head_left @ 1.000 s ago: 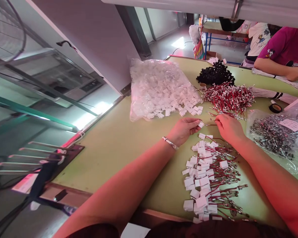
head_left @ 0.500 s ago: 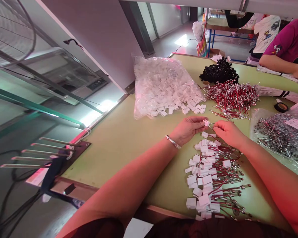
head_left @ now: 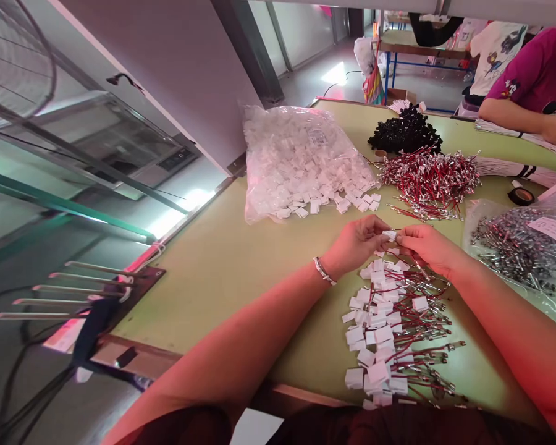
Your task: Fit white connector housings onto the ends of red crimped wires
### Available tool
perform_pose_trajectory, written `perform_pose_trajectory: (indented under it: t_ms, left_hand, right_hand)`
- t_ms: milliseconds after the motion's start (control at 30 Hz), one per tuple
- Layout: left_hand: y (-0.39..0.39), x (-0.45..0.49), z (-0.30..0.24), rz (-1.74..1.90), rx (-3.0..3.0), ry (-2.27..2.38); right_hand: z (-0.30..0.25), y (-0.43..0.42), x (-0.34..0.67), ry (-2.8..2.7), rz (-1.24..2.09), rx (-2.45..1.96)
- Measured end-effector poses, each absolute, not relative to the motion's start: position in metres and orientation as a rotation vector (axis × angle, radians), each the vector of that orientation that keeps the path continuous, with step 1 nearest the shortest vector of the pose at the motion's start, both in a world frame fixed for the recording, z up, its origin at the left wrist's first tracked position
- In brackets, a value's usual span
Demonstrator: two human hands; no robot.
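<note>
My left hand [head_left: 358, 245] is closed, pinching a small white connector housing [head_left: 389, 236] between thumb and fingertips. Close against its right side, my right hand [head_left: 429, 246] is closed on a short red wire [head_left: 419, 267], whose metal end hangs below the fingers. Whether the wire's other end sits inside the housing is hidden by the fingertips. Just below both hands, a long pile of white housings with red wires [head_left: 380, 335] lies on the table, metal ends pointing right.
Beyond my hands lie a clear bag of white housings [head_left: 301, 161], loose red wires [head_left: 433, 185] and a black heap of small parts [head_left: 405, 133]. At right are a bag of metal parts [head_left: 514, 247] and black tape [head_left: 521, 196]. A co-worker's arm [head_left: 514, 120] rests at the far right.
Both hands have come together, so the housing and my right fingertips now nearly touch. The red wire's metal end now shows below my right hand. The view has shifted slightly.
</note>
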State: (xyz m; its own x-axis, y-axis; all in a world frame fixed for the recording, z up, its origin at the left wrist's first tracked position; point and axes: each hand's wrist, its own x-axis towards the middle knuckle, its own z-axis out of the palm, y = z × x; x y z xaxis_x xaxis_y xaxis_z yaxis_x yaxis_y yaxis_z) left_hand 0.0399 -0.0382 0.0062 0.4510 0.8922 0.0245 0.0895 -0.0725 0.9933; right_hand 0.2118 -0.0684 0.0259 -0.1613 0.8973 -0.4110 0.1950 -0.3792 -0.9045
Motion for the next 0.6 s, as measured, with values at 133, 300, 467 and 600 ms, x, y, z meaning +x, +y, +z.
perform_pose_trajectory:
  t_ms: [133,300,467,600]
  left_hand:
    - [-0.036,0.041,0.005,0.833,1.379,0.931]
    - [-0.037,0.040,0.003,0.839,1.283,0.879]
    - [-0.040,0.044,0.000,0.784,1.352,0.856]
    - [-0.022,0.024,0.006,0.853,1.890,0.928]
  right_hand:
    - [0.027,-0.070,0.211,-1.548,1.272,-1.656]
    - [0.026,-0.073,0.210,-1.791,0.909,-1.644]
    - [0.017,-0.073,0.209,-1.831,0.901,-1.628]
    - [0.026,-0.078,0.210,-1.784,1.056,-1.652]
